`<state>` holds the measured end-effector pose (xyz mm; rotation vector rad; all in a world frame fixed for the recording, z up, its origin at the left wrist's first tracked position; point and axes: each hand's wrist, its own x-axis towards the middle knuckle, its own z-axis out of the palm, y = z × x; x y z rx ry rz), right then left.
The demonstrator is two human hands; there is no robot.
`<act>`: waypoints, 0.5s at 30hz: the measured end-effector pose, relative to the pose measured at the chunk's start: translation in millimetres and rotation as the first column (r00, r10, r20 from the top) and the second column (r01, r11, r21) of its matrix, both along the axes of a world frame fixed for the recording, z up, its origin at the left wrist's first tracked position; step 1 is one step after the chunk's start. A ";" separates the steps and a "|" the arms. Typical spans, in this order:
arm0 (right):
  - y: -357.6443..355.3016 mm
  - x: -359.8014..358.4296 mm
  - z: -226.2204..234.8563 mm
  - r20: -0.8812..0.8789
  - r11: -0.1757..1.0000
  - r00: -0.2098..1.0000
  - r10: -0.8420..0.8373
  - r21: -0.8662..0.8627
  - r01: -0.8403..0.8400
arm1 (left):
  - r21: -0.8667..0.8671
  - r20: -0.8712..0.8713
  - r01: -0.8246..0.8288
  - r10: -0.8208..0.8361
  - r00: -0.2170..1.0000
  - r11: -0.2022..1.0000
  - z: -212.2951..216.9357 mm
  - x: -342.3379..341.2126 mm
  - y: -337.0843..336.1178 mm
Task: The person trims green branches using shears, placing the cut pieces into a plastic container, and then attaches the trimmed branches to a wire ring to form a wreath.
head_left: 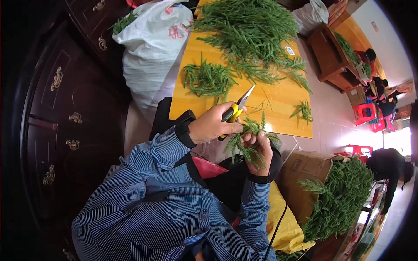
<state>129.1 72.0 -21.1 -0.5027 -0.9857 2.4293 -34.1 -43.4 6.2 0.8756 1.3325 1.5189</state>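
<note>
Room around the hands is tight: they work just off the near edge of the yellow desk (278, 98), above the person's lap, with a dark cabinet (56, 108) with brass handles close on the left and a cardboard box (300, 167) heaped with green sprigs (344, 191) close on the right. The left hand (213, 124) has its fingers clenched round yellow-handled snips (235, 111), whose blades are parted and point up over the desk edge. The right hand (259, 150) has its fingers grasping a small bunch of green sprigs (246, 139), held upright between the two hands and touching the left fingertips. Both wrists wear dark bands below blue striped sleeves.

On the desk a large pile of green branches (248, 30) covers the far half, a smaller cut heap (207, 78) lies near the left edge, and a lone sprig (302, 111) lies near the right corner; the strip of desk between them and the near edge is bare. A full white sack (152, 48) leans against the desk's left side. A yellow bag (283, 217) lies beside the right forearm.

Farther right, over a pale floor, stand a wooden bench (331, 56) and red stools (365, 113), with other people bent over beyond them.
</note>
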 end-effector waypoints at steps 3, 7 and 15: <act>-2.3 -5.1 -2.1 -0.026 0.988 0.992 0.120 0.098 -0.117 | 0.053 0.100 -0.009 0.004 0.995 0.999 -0.7 0.4 -6.9; -8.2 -9.3 0.5 0.110 0.967 0.986 0.125 0.211 -0.146 | 0.078 0.194 -0.028 0.012 0.981 0.997 -1.8 -0.2 -12.5; -9.7 -16.5 11.7 0.330 0.905 0.942 0.065 0.378 -0.195 | 0.036 0.154 -0.050 0.044 0.987 0.998 -6.2 -3.4 -22.4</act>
